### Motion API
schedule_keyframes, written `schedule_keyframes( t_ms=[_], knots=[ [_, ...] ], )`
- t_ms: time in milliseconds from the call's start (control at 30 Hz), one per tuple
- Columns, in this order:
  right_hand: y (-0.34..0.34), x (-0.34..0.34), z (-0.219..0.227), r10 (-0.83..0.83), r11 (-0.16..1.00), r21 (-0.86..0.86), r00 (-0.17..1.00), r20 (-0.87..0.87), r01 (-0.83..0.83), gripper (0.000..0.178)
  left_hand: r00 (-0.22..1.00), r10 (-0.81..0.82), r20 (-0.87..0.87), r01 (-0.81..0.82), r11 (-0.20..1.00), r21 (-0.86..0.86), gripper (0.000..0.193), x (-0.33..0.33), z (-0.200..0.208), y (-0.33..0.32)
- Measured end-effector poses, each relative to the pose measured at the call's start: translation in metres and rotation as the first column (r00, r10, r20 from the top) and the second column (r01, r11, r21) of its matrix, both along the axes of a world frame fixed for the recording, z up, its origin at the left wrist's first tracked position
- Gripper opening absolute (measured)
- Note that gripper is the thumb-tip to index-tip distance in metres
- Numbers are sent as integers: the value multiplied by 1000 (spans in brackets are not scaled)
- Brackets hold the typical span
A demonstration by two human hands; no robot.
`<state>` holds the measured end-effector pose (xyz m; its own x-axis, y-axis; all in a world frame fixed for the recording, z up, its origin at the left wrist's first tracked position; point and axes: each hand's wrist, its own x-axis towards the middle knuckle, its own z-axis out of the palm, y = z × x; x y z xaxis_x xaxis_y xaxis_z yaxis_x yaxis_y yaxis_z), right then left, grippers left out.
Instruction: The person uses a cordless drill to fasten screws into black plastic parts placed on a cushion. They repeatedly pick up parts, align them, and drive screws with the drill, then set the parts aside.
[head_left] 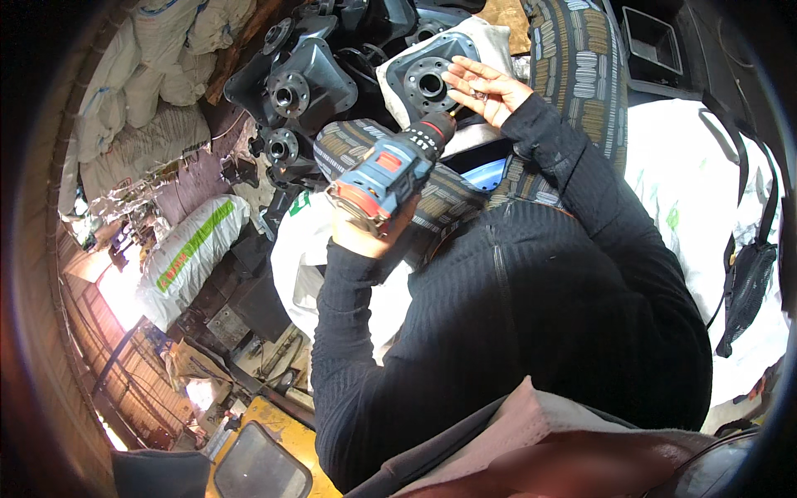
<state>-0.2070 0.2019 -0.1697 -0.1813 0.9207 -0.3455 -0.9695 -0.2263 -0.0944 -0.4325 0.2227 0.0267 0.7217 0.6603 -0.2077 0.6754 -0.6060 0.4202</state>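
Note:
My left hand (pixel 365 238) is wrapped round the grip of a blue and red cordless drill (pixel 388 170), whose black chuck points up and right. The tip reaches the lower right edge of a dark plate with a round, holed hub (pixel 429 85). That part rests on a white sack-like cloth (pixel 481 41) between my patterned trouser legs. Over the right side of the plate, my right hand (pixel 494 93) is turned palm up with its fingers stretched. Small dark metal pieces, apparently screws, lie in its palm, too small to make out exactly.
Several similar dark hub parts (pixel 311 83) are piled at the far left. White sacks (pixel 195 257) stand on the left, and a large white sack (pixel 697 216) is on the right. A black crate (pixel 652 41) sits at the far right. A yellow object with a dark panel (pixel 261 465) is at the lower left.

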Motion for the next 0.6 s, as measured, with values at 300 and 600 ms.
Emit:
schedule_keyframes(
  t_ms=[300, 600],
  knots=[
    [2, -16, 12, -35, 992, -123, 998, 44, 40, 42, 999, 30, -35, -27, 997, 71, 32, 0, -7, -12],
    [6, -21, 11, -24, 990, -142, 999, -29, 20, 36, 999, 15, -32, -13, 998, 67, 37, 5, -11, -3]
  ],
)
